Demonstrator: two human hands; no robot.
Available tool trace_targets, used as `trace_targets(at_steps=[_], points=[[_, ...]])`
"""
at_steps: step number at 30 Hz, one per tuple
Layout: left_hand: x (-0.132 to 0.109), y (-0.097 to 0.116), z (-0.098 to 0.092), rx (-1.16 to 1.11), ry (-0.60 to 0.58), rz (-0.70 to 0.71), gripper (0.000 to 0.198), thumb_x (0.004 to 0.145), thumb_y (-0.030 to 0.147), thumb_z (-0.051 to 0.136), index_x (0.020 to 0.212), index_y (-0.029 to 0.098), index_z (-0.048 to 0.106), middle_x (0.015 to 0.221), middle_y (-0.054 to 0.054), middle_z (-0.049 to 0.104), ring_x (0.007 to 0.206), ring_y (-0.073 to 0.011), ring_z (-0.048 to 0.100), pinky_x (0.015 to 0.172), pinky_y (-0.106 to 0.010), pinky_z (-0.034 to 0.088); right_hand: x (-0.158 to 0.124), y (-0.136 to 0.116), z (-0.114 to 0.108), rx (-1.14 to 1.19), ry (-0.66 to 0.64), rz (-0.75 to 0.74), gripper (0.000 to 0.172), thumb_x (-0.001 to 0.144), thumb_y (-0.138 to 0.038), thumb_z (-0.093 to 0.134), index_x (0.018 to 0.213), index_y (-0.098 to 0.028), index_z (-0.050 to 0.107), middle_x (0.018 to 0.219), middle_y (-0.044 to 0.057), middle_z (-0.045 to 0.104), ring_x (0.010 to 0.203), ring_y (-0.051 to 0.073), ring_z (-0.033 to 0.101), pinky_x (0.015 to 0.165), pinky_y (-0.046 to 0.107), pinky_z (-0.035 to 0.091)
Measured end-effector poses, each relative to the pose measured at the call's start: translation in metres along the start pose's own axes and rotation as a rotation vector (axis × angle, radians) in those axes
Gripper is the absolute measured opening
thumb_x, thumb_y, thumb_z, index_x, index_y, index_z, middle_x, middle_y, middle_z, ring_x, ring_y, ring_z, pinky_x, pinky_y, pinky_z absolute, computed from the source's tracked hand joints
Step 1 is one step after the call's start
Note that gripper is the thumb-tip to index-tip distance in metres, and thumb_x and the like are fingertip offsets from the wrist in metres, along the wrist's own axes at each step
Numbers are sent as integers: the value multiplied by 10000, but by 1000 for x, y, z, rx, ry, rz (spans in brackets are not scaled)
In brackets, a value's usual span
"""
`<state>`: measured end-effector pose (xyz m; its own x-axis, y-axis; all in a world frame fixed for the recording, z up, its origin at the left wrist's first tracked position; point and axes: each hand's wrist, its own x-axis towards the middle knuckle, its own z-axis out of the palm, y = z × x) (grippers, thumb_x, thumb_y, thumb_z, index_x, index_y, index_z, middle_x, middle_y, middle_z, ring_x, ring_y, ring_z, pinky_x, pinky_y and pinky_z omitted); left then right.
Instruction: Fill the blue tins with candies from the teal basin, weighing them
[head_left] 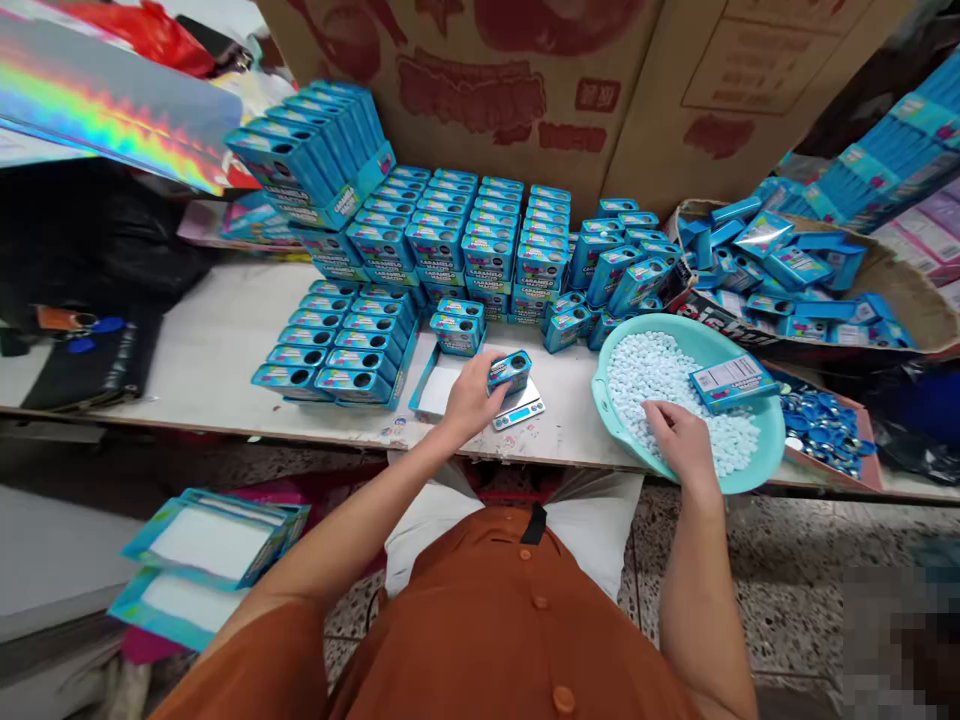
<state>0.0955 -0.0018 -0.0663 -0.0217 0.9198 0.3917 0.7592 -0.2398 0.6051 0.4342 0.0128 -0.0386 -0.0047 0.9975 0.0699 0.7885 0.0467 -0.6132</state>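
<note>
My left hand (471, 397) is shut on a small blue tin (510, 372), which has a round hole in its face and is held just above a small digital scale (519, 406). My right hand (679, 445) rests in a pile of small white candies (675, 405), its fingertips hidden among them. The candies fill a teal plastic basin (750, 460). A blue box (731, 383) lies on the pile, beyond my right hand. Rows of matching blue tins (345, 345) stand to the left of the scale.
Many more blue tins are stacked on the white table (225, 350) against a large cardboard carton (510, 90). A woven basket (892, 280) holds loose tins. A tray of blue lids (821, 430) sits under the basin's right side. Flat blue box blanks (210, 545) lie below the table's front edge.
</note>
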Motion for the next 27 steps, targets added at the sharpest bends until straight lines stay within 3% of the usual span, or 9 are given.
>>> trace_targets(at_steps=[3,7,9,18,27], points=[[4,-3,2,18,-26,5,418,855,254,587,1248,200,456,1201,-110,580,1149,-242,550,993,-408,462,0,0,0,6,-5,-3,360,860,-461,500,881,-187,733,937,78,734,870,232,644,797,322,434],[6,-7,-5,69,-33,41,709,787,374,695,1381,207,347,1355,-138,485,1283,-279,445,1083,-459,388,0,-1,0,2,-14,-17,360,869,-455,495,867,-184,731,922,78,733,858,227,642,786,314,429],[5,-9,-11,91,-16,55,759,771,419,711,1397,213,336,1369,-137,476,1296,-283,430,1102,-466,367,0,-2,0,-3,-11,-16,360,873,-451,491,854,-183,730,901,76,733,835,221,639,774,309,427],[0,-12,-33,141,5,7,699,770,452,703,1348,200,404,1318,-127,531,1243,-297,483,1075,-472,372,0,-5,-1,-8,-16,-40,370,893,-441,460,844,-190,728,855,66,722,776,200,618,737,294,419],[0,-5,-31,143,-19,-50,691,746,454,723,1323,207,434,1285,-113,550,1234,-287,486,1074,-455,371,-1,-3,1,10,-3,-82,337,910,-388,462,827,-189,721,849,60,712,804,200,620,709,284,395]])
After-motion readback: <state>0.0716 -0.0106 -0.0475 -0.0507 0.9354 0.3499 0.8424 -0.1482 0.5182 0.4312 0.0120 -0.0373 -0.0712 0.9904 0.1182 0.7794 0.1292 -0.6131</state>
